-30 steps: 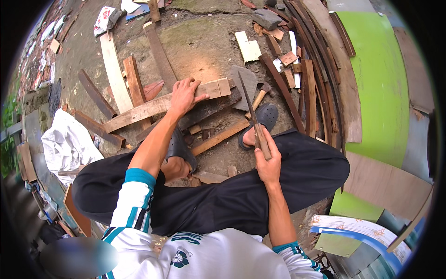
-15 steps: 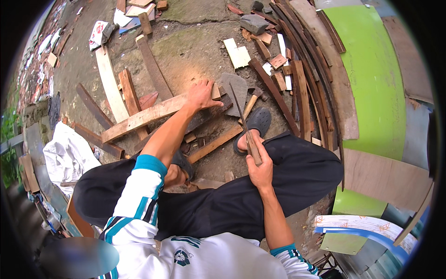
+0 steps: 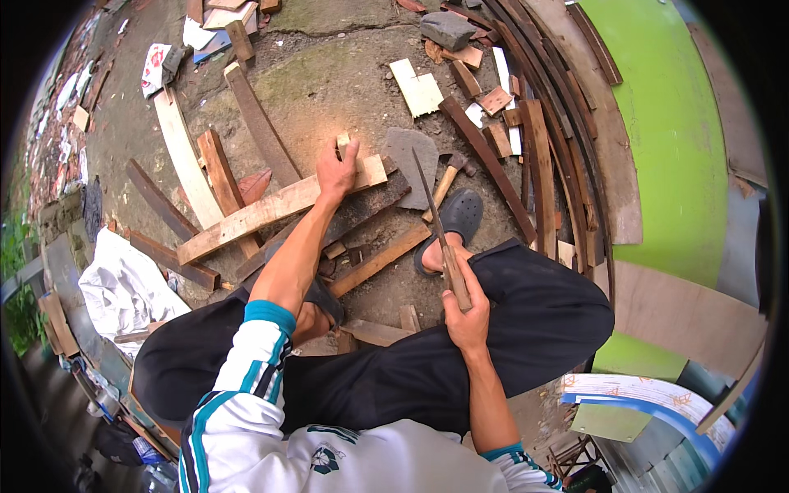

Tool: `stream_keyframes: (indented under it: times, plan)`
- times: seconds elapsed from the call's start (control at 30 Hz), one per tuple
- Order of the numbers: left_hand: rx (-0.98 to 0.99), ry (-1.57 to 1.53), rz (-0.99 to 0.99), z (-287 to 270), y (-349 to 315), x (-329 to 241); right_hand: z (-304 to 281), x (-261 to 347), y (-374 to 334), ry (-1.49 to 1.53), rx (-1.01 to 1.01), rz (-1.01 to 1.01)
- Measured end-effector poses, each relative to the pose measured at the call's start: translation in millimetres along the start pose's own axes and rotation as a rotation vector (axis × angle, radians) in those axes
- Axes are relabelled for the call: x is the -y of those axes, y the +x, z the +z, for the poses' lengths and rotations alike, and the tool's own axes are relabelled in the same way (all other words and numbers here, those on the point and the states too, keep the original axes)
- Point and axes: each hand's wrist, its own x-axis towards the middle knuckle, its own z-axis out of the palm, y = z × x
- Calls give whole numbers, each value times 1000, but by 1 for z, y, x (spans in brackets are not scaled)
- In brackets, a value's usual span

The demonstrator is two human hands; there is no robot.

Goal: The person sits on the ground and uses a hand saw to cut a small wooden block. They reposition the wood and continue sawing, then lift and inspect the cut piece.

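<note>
My left hand [image 3: 335, 174] is closed on a small pale wood block [image 3: 343, 141], just above a long light wooden board [image 3: 271, 209]. The board lies slantwise across darker timbers [image 3: 353, 214], its right end close to my fingers. In my right hand [image 3: 468, 320], over my right knee, is a handsaw [image 3: 437, 214], gripped by its wooden handle. Its narrow dark blade is seen almost edge-on and points up and away, near a flat grey stone slab [image 3: 408, 168]. A hammer [image 3: 446, 187] with a wooden handle lies by my right foot.
Several loose planks [image 3: 185, 156] lie on the ground at the left, near a white cloth [image 3: 127, 279]. Long dark strips [image 3: 567, 140] and offcuts [image 3: 496, 100] are at the right, beside a green panel [image 3: 666, 123]. A grey rock [image 3: 448, 30] sits farther off.
My left hand has lifted from the board's right end and moved slightly left, with the small block now showing in its fingers. My right hand still holds the handsaw, shifted only slightly.
</note>
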Motion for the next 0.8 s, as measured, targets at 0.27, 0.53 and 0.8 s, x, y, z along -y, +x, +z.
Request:
stream_keyframes:
  times: [0.27,0.53,0.8]
  plan:
    - [-23,-325,-455,-20,40,8,5,8,3,7,19,-39]
    - [373,633,-11,-13,-15,-35,3,9,0,70,13,-97]
    - [183,647,-50,4,-23,-35,-3,10,-5,73,26,-123]
